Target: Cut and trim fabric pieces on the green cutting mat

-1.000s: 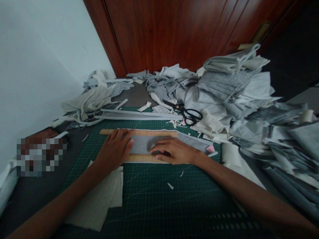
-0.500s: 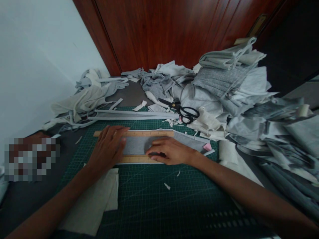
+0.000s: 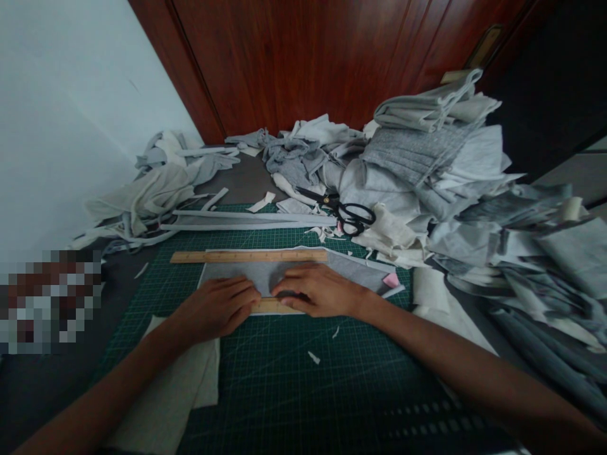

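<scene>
A strip of grey fabric (image 3: 353, 268) lies flat on the green cutting mat (image 3: 265, 385). One wooden ruler (image 3: 265, 255) rests along its far edge, touched by neither hand. Along the near edge lies a second wooden ruler (image 3: 268, 306), partly covered by both hands. My left hand (image 3: 227, 306) is closed at that near ruler's left part, fingers together. Close beside it, my right hand (image 3: 317, 291) is curled, fingertips on the fabric side and thumb at the ruler. A small pink piece (image 3: 391, 280) sits at the fabric's right end.
Black scissors (image 3: 346, 212) lie behind the fabric by pale scraps. A tall heap of grey and white cloth (image 3: 427, 151) fills the back right, and another cloth pile (image 3: 147, 193) lies at the left. Cream fabric (image 3: 165, 392) lies under my left forearm. A door (image 3: 303, 63) stands behind.
My left hand has moved from the far ruler down to the near one, uncovering the fabric's left end. My right hand has stayed at the near ruler.
</scene>
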`<act>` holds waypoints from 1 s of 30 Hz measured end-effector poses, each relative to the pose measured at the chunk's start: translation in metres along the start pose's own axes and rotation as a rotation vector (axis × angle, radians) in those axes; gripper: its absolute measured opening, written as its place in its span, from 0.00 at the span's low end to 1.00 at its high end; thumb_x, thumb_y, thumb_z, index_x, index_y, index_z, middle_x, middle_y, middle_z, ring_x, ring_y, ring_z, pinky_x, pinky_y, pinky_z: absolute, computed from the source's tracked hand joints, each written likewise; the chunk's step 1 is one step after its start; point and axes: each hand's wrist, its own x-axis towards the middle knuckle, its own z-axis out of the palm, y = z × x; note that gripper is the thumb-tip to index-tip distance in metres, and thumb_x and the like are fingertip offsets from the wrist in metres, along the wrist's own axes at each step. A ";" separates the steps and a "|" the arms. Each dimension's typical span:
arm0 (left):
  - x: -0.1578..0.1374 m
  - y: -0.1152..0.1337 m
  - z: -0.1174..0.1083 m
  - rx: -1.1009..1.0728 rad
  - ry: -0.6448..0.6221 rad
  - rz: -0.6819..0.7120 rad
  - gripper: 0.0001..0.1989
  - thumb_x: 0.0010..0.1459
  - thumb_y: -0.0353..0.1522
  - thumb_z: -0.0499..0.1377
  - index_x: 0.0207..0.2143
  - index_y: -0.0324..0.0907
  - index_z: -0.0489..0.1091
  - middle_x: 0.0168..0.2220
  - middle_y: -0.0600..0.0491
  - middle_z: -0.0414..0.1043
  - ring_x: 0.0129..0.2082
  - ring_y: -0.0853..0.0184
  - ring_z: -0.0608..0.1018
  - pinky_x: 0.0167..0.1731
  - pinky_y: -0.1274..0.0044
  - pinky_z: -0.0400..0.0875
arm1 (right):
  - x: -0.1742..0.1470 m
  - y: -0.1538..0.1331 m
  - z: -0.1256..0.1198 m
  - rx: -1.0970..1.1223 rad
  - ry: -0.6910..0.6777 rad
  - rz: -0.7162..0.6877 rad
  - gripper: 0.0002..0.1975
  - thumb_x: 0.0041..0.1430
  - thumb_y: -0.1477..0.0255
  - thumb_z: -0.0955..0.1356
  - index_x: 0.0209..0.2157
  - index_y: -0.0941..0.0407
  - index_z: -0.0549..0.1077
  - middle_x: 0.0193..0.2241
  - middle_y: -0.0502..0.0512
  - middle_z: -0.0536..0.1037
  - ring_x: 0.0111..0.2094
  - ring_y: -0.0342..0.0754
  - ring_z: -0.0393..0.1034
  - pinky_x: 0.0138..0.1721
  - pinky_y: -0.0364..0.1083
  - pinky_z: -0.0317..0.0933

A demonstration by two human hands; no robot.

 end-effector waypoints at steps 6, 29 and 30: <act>0.002 0.001 0.003 -0.032 -0.009 -0.042 0.12 0.71 0.28 0.51 0.40 0.42 0.74 0.38 0.51 0.78 0.36 0.65 0.79 0.36 0.74 0.71 | 0.000 0.000 0.001 -0.010 -0.001 0.005 0.13 0.74 0.68 0.64 0.52 0.57 0.76 0.42 0.57 0.78 0.43 0.51 0.74 0.48 0.49 0.66; 0.005 0.002 0.010 -0.255 0.101 -0.270 0.18 0.66 0.22 0.49 0.49 0.41 0.74 0.52 0.45 0.73 0.57 0.58 0.73 0.61 0.61 0.69 | -0.004 0.009 -0.012 -0.330 0.126 0.144 0.17 0.70 0.78 0.64 0.56 0.56 0.76 0.54 0.62 0.78 0.53 0.58 0.67 0.55 0.59 0.64; 0.004 0.002 0.011 -0.233 0.114 -0.270 0.18 0.66 0.23 0.49 0.51 0.40 0.74 0.53 0.44 0.73 0.58 0.57 0.72 0.62 0.60 0.68 | -0.004 0.009 -0.012 -0.351 0.109 0.154 0.17 0.70 0.78 0.64 0.57 0.57 0.76 0.55 0.63 0.78 0.54 0.58 0.68 0.56 0.59 0.64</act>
